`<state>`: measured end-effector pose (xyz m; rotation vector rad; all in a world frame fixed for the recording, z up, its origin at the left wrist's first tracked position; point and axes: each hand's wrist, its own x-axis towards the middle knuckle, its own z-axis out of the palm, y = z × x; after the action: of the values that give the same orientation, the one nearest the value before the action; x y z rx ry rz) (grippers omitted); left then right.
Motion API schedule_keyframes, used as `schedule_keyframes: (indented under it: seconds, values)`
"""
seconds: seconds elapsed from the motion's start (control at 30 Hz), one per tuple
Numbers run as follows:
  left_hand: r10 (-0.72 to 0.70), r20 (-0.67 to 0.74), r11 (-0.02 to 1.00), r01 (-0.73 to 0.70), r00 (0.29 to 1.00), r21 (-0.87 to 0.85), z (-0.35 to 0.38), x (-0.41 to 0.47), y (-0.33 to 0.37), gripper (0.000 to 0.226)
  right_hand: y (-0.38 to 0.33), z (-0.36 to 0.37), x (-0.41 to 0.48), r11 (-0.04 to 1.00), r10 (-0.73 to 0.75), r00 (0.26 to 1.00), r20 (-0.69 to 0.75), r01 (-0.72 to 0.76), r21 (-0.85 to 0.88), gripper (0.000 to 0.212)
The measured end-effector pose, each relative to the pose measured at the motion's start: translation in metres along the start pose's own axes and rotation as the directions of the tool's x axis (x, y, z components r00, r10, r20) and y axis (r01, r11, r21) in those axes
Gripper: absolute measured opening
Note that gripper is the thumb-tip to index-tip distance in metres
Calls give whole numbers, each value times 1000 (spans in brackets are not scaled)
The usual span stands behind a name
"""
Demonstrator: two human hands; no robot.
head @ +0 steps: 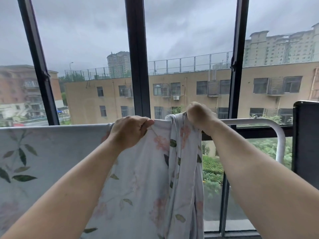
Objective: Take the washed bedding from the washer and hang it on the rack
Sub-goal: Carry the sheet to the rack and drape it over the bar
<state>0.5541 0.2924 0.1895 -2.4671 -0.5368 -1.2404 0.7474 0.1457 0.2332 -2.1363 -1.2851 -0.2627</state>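
1. The bedding [138, 178] runs off the left and bottom edges.
2. It hides the rack [250, 120] rail at the left.
3. The right grip [200, 116] hides its own fingers.
4. The right edge cuts a dark panel [307, 144].

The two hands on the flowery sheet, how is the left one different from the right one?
The left hand pinches a flat, spread stretch of the white floral fabric bed sheet right at the white metal rack rail; the right hand holds a bunched, twisted stretch. The left hand sits level with the rail; the right hand sits a little above it. Both have a curled grip on the same sheet.
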Motion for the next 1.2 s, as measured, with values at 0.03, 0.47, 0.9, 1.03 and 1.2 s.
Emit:
schedule_keyframes:
  seconds: [0.03, 0.47, 0.9, 1.03, 1.2]
  values:
    - [-32, 17, 999, 33, 999, -38, -3, 1, 0, 49, 1, -4, -2, 1000, 14, 1000, -11, -14, 26, 29]
    - [-311, -61, 940, 316, 949, 129, -65, -66, -113, 55, 13, -11, 1, 986, 134, 989, -62, -139, -94, 38]
    - [-669, -183, 630, 680, 721, 375, -90, -56, -124, 34, 10, 6, -2, 957, 72, 991, -109, -100, -274, 31]
    - [-236, 180, 966, 210, 955, 152, -66, -42, -57, 49, 19, -2, -3, 944, 71, 991, -109, -102, -312, 35]
    - [-216, 34, 970, 210, 976, 126, -54, -56, -57, 55, 22, 1, -2, 927, 34, 998, -61, -54, -370, 41]
